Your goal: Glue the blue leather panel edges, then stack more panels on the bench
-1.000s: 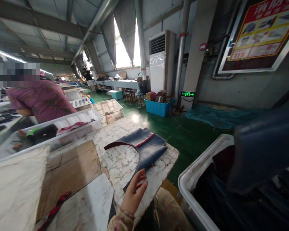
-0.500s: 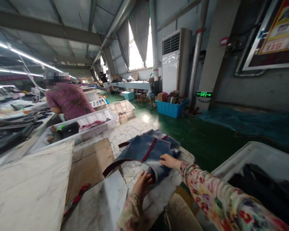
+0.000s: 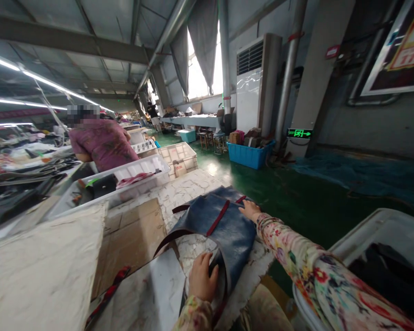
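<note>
Blue pieces: smooth, leather-like sheets (image 3: 236, 236) with a soft sheen, overlapping on the near right part of the desk (image 3: 202, 181), under and beside the hands; the front one sweeps round a wide curved cut-out, with a narrow tail pointing left.
Dark red strip: a straight, flat band (image 3: 218, 218) running slantwise across the front blue piece.
Left hand: curved at the inner edge of the cut-out (image 3: 203, 278), thumb and fingers bent around a dark edge; I cannot tell whether this grip is clamped on it.
Right hand: at the far right edge of the blue pieces (image 3: 251, 211), fingers stretched over the surface; whether the grip pinches the material I cannot tell.
Sleeve: printed floral cloth, creased along the right arm (image 3: 307, 262).
Desk: whitish, marbled surface, scuffed, its border ragged.
Cardboard: flat brown sheet, creased (image 3: 131, 243), left of the blue pieces.
Pale board: smooth, straight-edged (image 3: 148, 289), beside the left hand.
Twisted strip: red and black (image 3: 112, 289), by the pale board.
Bin: whitish, round-rimmed tub (image 3: 376, 220) holding dark, crumpled-looking material (image 3: 389, 271).
</note>
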The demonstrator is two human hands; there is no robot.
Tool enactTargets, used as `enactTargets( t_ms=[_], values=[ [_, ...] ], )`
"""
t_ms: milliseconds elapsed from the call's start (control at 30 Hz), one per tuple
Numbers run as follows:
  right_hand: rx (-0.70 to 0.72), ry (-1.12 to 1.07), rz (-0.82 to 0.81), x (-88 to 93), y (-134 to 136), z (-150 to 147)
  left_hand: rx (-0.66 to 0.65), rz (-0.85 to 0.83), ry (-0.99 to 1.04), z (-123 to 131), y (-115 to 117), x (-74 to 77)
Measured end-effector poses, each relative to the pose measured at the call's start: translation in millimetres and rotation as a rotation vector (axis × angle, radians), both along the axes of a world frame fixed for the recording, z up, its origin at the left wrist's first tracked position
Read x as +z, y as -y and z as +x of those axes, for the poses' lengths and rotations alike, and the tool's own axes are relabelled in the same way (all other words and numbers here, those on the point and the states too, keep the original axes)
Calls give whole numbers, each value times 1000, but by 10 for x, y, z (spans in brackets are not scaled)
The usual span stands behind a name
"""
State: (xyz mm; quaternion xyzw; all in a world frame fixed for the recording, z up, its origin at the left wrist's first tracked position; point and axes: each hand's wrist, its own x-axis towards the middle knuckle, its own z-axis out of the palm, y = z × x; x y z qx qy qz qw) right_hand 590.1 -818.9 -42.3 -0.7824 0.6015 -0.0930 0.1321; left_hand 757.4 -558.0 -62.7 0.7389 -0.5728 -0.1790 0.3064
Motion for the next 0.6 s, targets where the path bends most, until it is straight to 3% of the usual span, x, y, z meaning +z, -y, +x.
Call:
enactTargets(
  t_ms=[200, 367, 467, 600],
  values=[
    [70, 11, 34, -119, 125, 103, -73, 284, 148, -67, 44, -121],
    [-42, -1, 105, -213, 265, -288, -83, 296, 174, -1, 93, -243],
    [-118, -27, 160, -272, 282, -540, -58, 283, 251, 0, 74, -195],
    [-154, -40, 206, -295, 278, -690, -98, 157, 333, -169, -8, -4]
  ],
)
